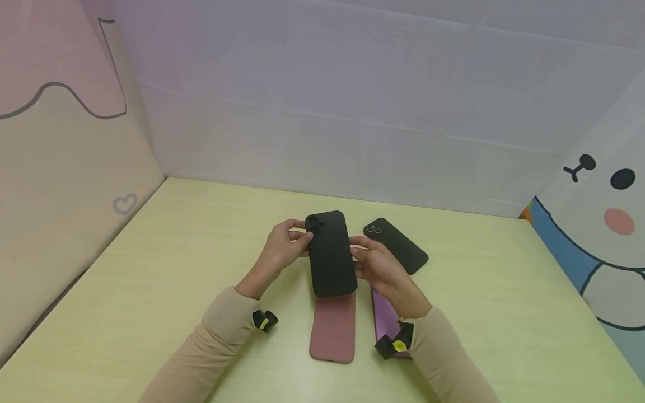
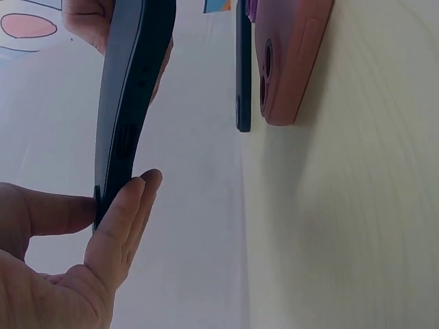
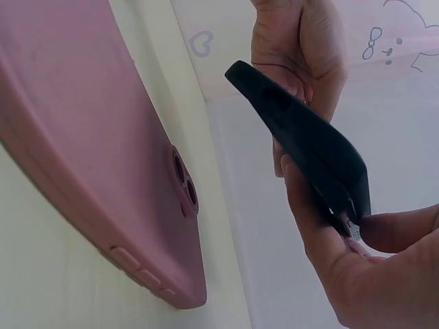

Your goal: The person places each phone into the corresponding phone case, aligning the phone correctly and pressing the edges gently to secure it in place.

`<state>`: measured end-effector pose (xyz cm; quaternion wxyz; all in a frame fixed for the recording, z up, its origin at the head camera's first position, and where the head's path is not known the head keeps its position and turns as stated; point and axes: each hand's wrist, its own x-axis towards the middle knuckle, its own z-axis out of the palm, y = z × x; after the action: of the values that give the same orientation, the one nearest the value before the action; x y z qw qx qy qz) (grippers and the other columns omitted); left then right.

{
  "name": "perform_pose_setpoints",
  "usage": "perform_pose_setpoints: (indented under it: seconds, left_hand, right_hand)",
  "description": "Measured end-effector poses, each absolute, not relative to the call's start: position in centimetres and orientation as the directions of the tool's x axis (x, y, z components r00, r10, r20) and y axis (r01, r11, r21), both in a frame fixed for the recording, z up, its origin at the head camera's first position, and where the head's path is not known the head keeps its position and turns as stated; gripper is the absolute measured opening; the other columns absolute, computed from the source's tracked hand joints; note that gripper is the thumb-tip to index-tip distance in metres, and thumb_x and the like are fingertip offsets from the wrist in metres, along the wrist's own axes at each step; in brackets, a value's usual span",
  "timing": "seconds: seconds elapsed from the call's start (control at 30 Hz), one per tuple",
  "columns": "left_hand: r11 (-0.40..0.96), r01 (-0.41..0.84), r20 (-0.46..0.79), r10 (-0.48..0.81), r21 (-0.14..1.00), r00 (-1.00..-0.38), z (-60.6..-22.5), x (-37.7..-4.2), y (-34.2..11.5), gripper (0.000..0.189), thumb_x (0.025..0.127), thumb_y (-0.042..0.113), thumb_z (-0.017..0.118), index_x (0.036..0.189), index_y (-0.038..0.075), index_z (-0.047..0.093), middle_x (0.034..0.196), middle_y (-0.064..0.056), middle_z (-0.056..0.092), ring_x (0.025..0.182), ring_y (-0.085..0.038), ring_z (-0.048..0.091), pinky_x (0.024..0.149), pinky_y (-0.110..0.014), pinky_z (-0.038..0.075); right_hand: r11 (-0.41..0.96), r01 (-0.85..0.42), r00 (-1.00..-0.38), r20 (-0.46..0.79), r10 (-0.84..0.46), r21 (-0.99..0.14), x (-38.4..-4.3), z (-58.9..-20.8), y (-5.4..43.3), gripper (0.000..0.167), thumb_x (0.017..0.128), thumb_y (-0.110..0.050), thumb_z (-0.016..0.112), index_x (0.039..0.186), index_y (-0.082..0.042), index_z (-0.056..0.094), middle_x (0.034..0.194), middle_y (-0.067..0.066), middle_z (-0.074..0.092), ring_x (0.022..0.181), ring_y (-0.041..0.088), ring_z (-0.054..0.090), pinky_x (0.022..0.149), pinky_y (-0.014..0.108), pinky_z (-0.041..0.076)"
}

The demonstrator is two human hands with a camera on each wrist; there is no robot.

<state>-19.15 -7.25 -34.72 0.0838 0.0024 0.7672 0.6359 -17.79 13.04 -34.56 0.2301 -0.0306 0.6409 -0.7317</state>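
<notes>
Both hands hold a black phone case (image 1: 331,254) above the table, its back and camera cutouts facing up. The left hand (image 1: 287,246) pinches the case near its camera corner, thumb on the back and fingers beneath. At the opposite long edge, the right hand (image 1: 383,268) grips it between thumb and fingers. A small pale sliver shows at the case's edge beside the right thumb in the right wrist view; what it is I cannot tell. Below the held case lies a dusty pink phone case (image 1: 332,330), its upper part covered from the head view.
Under the right wrist lies a purple phone case (image 1: 385,319), partly hidden. Behind the right hand, a second black phone or case (image 1: 403,246) lies slantwise on the pale yellow table (image 1: 201,224). A white cloth wall (image 1: 353,112) rises along the back edge.
</notes>
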Motion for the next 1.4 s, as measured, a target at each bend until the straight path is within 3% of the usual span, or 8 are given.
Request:
perform_pose_setpoints:
  seconds: [0.33,0.57,1.07,1.4]
  left_hand:
    - [0.201,-0.122,-0.145,0.102,0.972,-0.984,-34.75,-19.15,-7.26,0.033,0.091,0.007,0.053,0.122,-0.002,0.046,0.110,-0.024,0.059,0.089,-0.029,0.066,0.073,-0.033,0.055]
    - [0.218,-0.126,-0.152,0.103,0.968,-0.983,-34.89,-19.07,-7.18,0.032,0.091,0.008,0.054,0.120,-0.003,0.047,0.112,-0.024,0.057,0.090,-0.029,0.065,0.074,-0.034,0.055]
    - [0.211,-0.109,-0.136,0.117,0.971,-0.984,-34.88,-18.97,-7.17,0.032,0.092,0.011,0.054,0.121,-0.001,0.045,0.109,-0.023,0.058,0.081,-0.025,0.066,0.073,-0.035,0.055]
    - [0.226,-0.136,-0.180,0.188,0.964,-0.965,-34.76,-18.69,-6.77,0.034,0.090,0.014,0.058,0.119,-0.001,0.047,0.110,-0.021,0.059,0.077,-0.024,0.068,0.071,-0.035,0.055]
  right_hand:
    - [-0.068,0.299,-0.881,-0.248,-0.402,-0.952,-17.58,-34.51,12.76,0.034,0.097,-0.003,0.032,0.130,0.005,0.036,0.084,-0.006,0.064,0.074,0.011,0.064,0.071,0.027,0.050]
    - [-0.016,0.295,-0.894,-0.269,-0.359,-0.956,-17.40,-34.34,12.58,0.036,0.096,-0.012,0.044,0.128,0.004,0.038,0.089,-0.004,0.060,0.075,0.012,0.063,0.070,0.026,0.049]
    - [0.007,0.272,-0.915,-0.261,-0.307,-0.962,-17.25,-34.43,12.32,0.045,0.095,-0.007,0.044,0.136,0.008,0.031,0.088,-0.003,0.062,0.076,0.009,0.064,0.070,0.026,0.051]
    - [-0.063,0.285,-0.936,-0.263,-0.234,-0.957,-17.42,-34.22,12.51,0.042,0.095,-0.006,0.043,0.132,0.011,0.032,0.086,-0.001,0.059,0.071,0.009,0.063,0.067,0.025,0.050]
